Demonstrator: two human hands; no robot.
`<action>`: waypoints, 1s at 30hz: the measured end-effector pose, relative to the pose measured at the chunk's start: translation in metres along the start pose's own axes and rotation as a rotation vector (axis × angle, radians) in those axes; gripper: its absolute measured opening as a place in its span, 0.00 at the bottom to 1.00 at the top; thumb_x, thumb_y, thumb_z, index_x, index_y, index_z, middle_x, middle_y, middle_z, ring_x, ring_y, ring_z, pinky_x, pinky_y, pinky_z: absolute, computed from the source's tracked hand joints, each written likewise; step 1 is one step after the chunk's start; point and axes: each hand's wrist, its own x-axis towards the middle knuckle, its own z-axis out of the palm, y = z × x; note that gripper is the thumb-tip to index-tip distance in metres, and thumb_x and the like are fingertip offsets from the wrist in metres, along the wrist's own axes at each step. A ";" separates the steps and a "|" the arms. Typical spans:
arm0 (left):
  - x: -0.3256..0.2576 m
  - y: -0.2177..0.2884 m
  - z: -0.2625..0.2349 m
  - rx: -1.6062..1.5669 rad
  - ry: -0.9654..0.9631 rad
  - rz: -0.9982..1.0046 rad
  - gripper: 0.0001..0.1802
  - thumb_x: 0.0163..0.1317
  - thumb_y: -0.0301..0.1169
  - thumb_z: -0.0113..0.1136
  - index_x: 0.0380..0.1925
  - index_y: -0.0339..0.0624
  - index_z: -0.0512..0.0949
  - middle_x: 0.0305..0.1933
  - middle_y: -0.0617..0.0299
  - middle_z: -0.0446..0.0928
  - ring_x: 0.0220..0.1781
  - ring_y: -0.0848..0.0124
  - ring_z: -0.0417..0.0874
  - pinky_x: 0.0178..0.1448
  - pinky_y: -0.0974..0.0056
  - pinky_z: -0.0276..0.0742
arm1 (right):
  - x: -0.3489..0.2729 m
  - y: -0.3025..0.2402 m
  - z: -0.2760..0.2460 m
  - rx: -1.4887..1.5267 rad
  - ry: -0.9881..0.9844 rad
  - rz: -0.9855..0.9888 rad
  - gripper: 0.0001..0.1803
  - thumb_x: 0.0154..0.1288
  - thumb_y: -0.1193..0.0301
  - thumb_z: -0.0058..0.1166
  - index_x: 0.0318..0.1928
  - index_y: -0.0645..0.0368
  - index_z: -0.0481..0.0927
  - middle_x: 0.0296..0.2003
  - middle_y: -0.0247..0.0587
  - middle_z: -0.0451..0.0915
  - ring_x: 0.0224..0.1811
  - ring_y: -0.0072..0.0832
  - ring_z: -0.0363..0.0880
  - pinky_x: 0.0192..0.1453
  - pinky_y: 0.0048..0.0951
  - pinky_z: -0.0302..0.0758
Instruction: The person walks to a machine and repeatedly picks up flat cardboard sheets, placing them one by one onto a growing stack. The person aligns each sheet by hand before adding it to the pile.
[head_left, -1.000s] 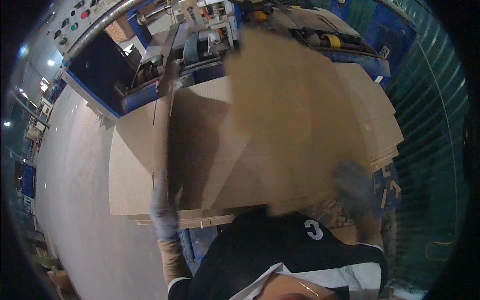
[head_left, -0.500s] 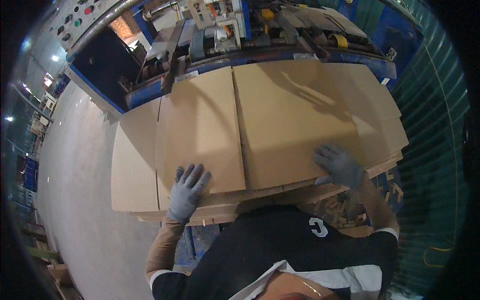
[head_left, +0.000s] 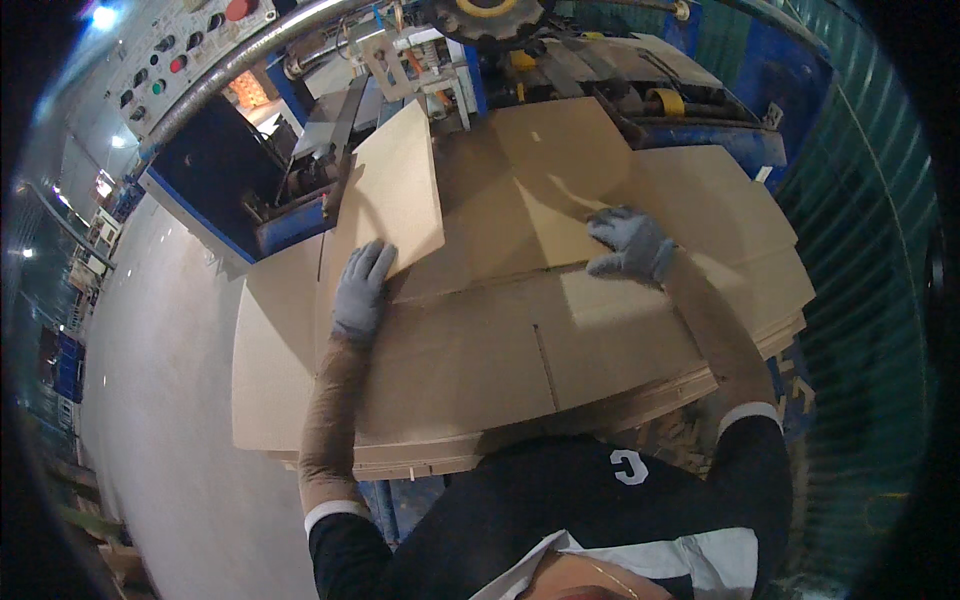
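Observation:
A scored cardboard sheet (head_left: 575, 150) lies over the stack and reaches into the machine at the far side. Its left panel (head_left: 400, 185) is tilted up, apart from the right part. At this panel's near edge rests my left hand (head_left: 360, 292), in a grey glove, its fingers stretched out and its thumb hidden. My right hand (head_left: 634, 245), gloved alike, lies on the near edge of the sheet's right part with thumb and fingers apart. Beneath is a stack of flat cardboard blanks (head_left: 460, 375), slotted and creased, fanning out to both sides.
A blue machine (head_left: 215, 165) with belts, rollers and a dark wheel (head_left: 487, 15) stands across the far side. Its control panel (head_left: 180, 60) has coloured buttons. Cardboard scraps (head_left: 670, 435) lie below right. A green corrugated wall (head_left: 865, 260) borders the right; grey floor (head_left: 165, 400) stretches left.
Both hands have moved forward, away from my body, and the top sheet has slid toward the machine. Its left panel has tipped up, and the blank beneath now shows.

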 end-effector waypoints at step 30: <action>-0.233 0.006 -0.165 -0.580 1.157 -1.553 0.35 0.63 0.43 0.54 0.65 0.32 0.61 0.71 0.50 0.60 0.72 0.59 0.58 0.72 0.57 0.54 | -0.253 0.020 -0.018 0.930 1.340 1.161 0.31 0.66 0.67 0.53 0.64 0.70 0.61 0.58 0.48 0.72 0.57 0.32 0.74 0.61 0.28 0.70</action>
